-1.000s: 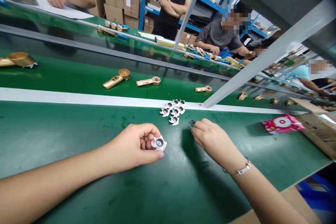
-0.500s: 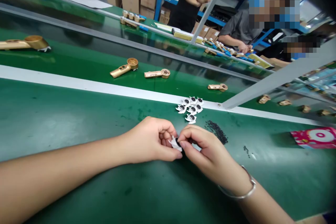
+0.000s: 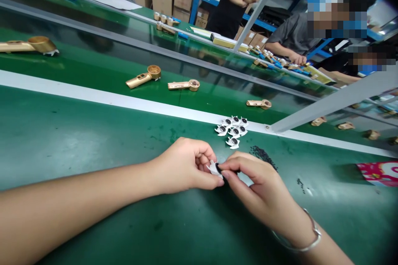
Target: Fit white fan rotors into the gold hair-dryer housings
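My left hand (image 3: 183, 165) pinches a small white plastic part (image 3: 214, 168) with a dark centre, just above the green table (image 3: 77, 145). My right hand (image 3: 258, 186), with a silver bracelet at the wrist, has its fingertips pressed onto the same part from the right, fingers curled. Just beyond my hands lies a cluster of several similar white parts (image 3: 232, 128). To its right is a small heap of tiny black pieces (image 3: 263, 155).
Gold handheld devices (image 3: 143, 78) lie on the green conveyor belt (image 3: 93, 70) past a white rail (image 3: 124, 101). A slanted grey frame bar (image 3: 336, 101) crosses the right side. A pink packet (image 3: 379, 172) lies at far right. Other people sit and stand across the line among cardboard boxes.
My right hand came from the heap of black pieces to the white part in my left hand, and both now press on it. The view shifted left and down.
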`<state>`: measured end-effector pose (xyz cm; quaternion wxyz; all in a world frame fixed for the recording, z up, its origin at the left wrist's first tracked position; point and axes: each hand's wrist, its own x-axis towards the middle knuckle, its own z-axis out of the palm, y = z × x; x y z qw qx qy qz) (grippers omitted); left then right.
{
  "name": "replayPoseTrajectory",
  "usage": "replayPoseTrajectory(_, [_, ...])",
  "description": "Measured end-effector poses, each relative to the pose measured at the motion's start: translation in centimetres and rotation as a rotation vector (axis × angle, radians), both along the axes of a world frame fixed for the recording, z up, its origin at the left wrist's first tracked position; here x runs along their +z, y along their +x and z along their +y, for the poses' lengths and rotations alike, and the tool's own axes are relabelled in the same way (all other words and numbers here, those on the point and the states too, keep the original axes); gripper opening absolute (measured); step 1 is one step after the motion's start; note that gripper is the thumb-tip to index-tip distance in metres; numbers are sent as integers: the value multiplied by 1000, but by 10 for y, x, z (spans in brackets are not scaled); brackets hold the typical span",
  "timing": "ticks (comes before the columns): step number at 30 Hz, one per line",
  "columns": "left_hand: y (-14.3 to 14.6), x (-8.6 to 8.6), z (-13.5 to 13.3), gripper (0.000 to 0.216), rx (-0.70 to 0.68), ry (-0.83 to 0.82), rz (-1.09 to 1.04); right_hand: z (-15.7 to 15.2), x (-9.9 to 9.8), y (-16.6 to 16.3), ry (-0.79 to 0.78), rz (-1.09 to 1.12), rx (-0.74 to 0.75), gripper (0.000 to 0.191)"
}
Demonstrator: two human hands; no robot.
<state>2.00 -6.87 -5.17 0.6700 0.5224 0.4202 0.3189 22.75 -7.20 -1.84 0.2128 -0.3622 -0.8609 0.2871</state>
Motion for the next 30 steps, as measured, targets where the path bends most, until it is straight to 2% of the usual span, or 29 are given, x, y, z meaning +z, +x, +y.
replayPoseTrajectory(3, [1, 1, 2, 27, 72, -40, -88, -2, 13, 4, 135, -54, 110, 35])
replayPoseTrajectory(5, [-1, 4, 7, 28, 147, 6, -140, 14, 23, -1, 168, -81, 135, 32])
replayPoseTrajectory(7, [-8, 8, 14, 29, 241, 125, -184, 48, 30, -18, 131, -99, 24, 25])
replayPoseTrajectory(8, [-12, 10, 18, 29, 284, 193, -208, 71, 30, -32, 101, -137, -106, 29])
replayPoseTrajectory(10, [-22, 14, 28, 30, 335, 301, -253, 122, 26, -69, 126, -169, -232, 29])
replayPoseTrajectory(12, [-32, 17, 37, 33, 346, 341, -285, 171, 17, -111, 134, -203, -254, 39])
replayPoseTrajectory(14, [-40, 19, 44, 36, 344, 346, -298, 207, 10, -148, 129, -241, -220, 41])
replayPoseTrajectory(17, [-45, 24, 48, 35, 353, 336, -296, 228, 9, -176, 104, -291, -144, 33])
replayPoseTrajectory(19, [-46, 31, 47, 34, 367, 333, -303, 221, 15, -169, 103, -295, -126, 29])
replayPoseTrajectory(21, [-46, 43, 42, 34, 372, 354, -317, 199, 25, -145, 128, -253, -145, 26])
replayPoseTrajectory(24, [-49, 66, 33, 31, 358, 434, -371, 144, 36, -89, 173, -111, -227, 35])
replayPoseTrajectory(26, [-52, 78, 29, 29, 331, 494, -373, 102, 37, -54, 144, 1, -277, 43])
replayPoseTrajectory(28, [-54, 82, 28, 30, 297, 531, -307, 65, 34, -30, -48, 248, -287, 43])
replayPoseTrajectory(30, [-53, 79, 29, 31, 246, 519, -220, 38, 30, -20, -267, 524, -274, 44])
